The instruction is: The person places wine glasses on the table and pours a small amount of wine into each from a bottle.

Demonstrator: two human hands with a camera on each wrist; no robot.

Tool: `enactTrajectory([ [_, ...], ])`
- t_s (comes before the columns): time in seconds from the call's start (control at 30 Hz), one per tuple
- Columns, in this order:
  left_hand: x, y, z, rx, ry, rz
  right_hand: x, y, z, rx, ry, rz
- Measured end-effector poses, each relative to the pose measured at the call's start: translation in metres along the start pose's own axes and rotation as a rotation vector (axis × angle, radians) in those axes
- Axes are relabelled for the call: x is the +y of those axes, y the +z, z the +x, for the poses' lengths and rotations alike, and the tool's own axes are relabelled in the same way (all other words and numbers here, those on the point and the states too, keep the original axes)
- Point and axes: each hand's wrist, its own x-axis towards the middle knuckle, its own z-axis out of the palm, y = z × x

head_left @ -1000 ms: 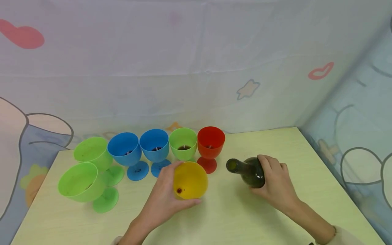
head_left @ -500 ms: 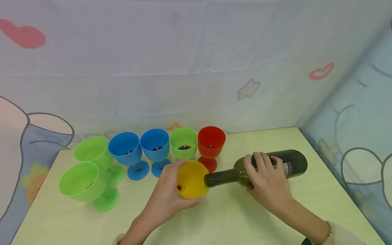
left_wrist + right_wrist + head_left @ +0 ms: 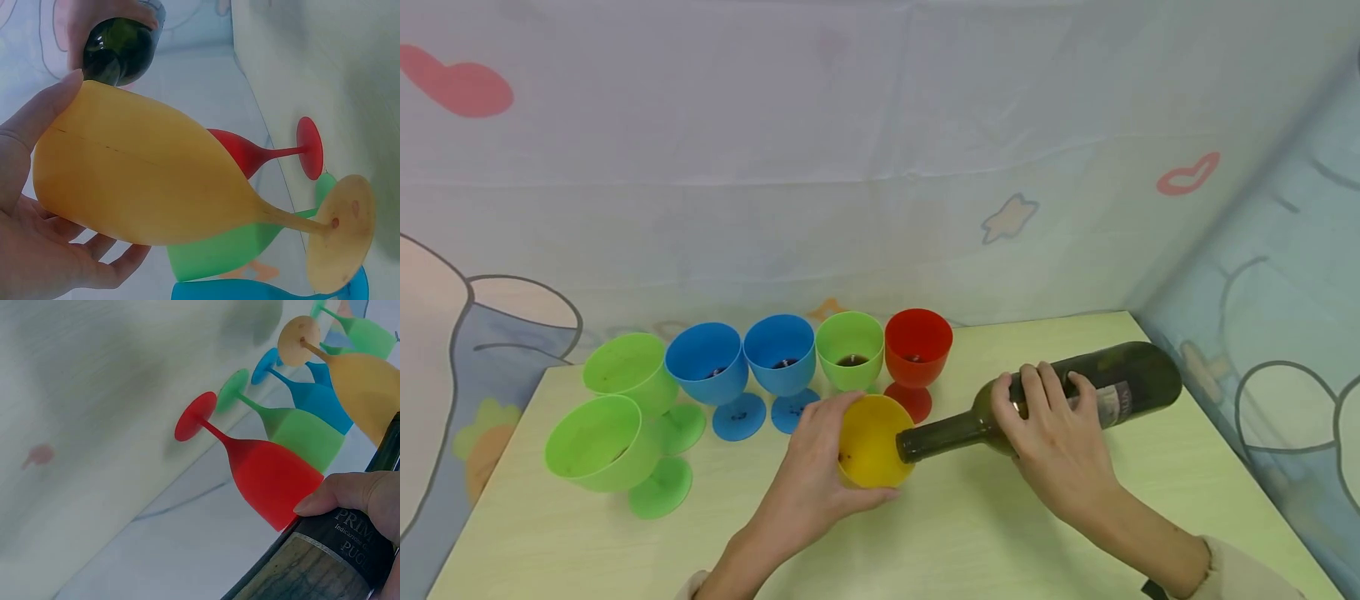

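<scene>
My left hand (image 3: 816, 462) grips the bowl of a yellow plastic goblet (image 3: 874, 467), thumb on the near side and fingers round the far side. In the left wrist view the goblet (image 3: 144, 169) shows its stem and round foot, held off the table. A dark green wine bottle (image 3: 1131, 379) lies tilted in my right hand (image 3: 1063, 450), fingers over its body. Its mouth sits right over the goblet's right rim, with the neck pointing left and slightly down. A few dark drops mark the goblet's inside. The bottle's label (image 3: 303, 572) shows in the right wrist view.
Along the back stand a red goblet (image 3: 917, 346), a green goblet (image 3: 850, 350) and two blue goblets (image 3: 778, 367), with dark liquid at the bottom. Two more green goblets (image 3: 602, 450) stand at the left. A printed cloth (image 3: 880, 167) hangs behind the pale table (image 3: 925, 550).
The bottle has swung from pointing at the camera to lying sideways, its mouth moving left over the yellow goblet and its base rising. The goblet has shifted slightly right.
</scene>
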Motion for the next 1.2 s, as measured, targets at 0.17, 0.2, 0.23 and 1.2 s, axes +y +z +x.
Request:
enactTrajectory([
  [0.17, 0.0, 0.001, -0.001, -0.001, 0.007, 0.013, 0.0, -0.001, 0.0, 0.008, -0.012, 0.007],
  [0.2, 0.0, 0.001, -0.001, 0.0, 0.01, 0.015, 0.0, -0.002, 0.0, 0.005, -0.015, 0.009],
  [0.23, 0.0, 0.001, -0.001, 0.001, 0.013, 0.018, 0.001, -0.002, 0.001, -0.001, -0.019, 0.008],
  [1.2, 0.0, 0.004, -0.002, 0.02, 0.059, 0.056, 0.004, -0.02, 0.009, -0.088, -0.054, 0.01],
])
